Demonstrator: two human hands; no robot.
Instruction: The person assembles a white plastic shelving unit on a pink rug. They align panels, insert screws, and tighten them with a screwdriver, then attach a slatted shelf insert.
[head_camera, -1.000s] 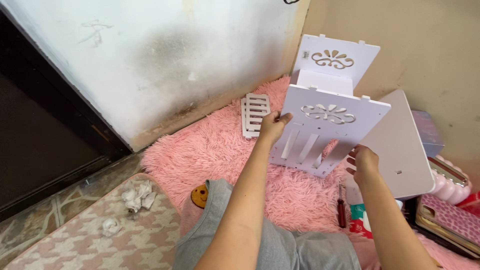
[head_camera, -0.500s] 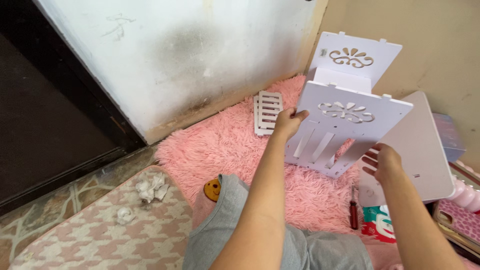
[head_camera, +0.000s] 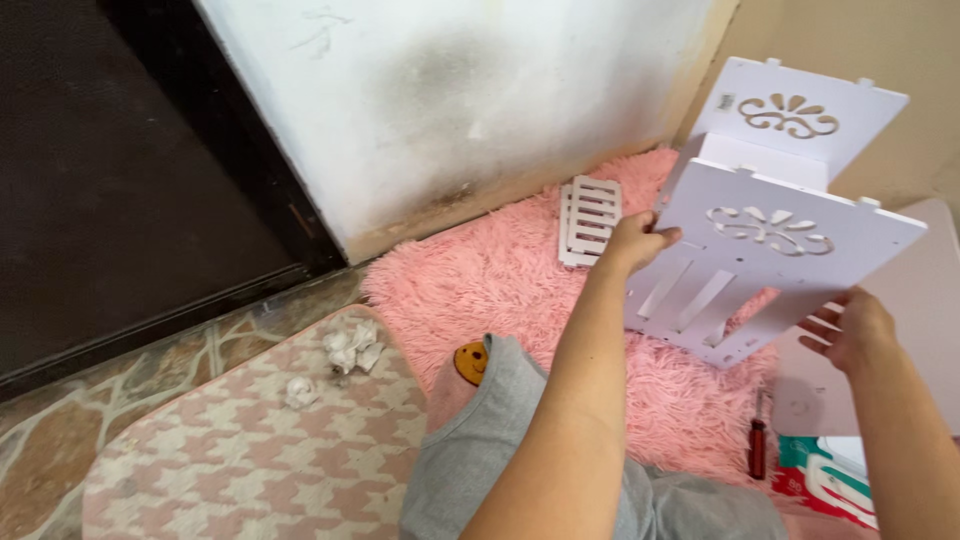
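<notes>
Holding: white carved-panel shelf assembly of flat plastic-wood boards (head_camera: 770, 260) was gripped by both hands, raised above the fluffy pink rug (head_camera: 500, 280).
Location: shelf assembly sat tilted in the air in front of the beige wall, upper board with flower cut-out toward the corner.
Left hand (head_camera: 635, 243): fingers curled around the left edge of the slatted front board, thumb on top, pinching the edge.
Right hand (head_camera: 848, 330): fingers slightly spread beneath the lower right edge, supporting it; thumb contact could not be told.
Step in hand: judged as positioning or checking the partly joined boards.
Next move: judged to call for steady two-hand support so that the board tabs stay seated in their slots.
Nearby parts: white slatted panel (head_camera: 590, 218) lay flat on the rug near the wall base.
Tool: red-handled screwdriver (head_camera: 759, 446) lay on the rug, below the right hand.
Surroundings: crumpled white paper scraps (head_camera: 350, 346) rested on the pink houndstooth mat (head_camera: 240, 460).
</notes>
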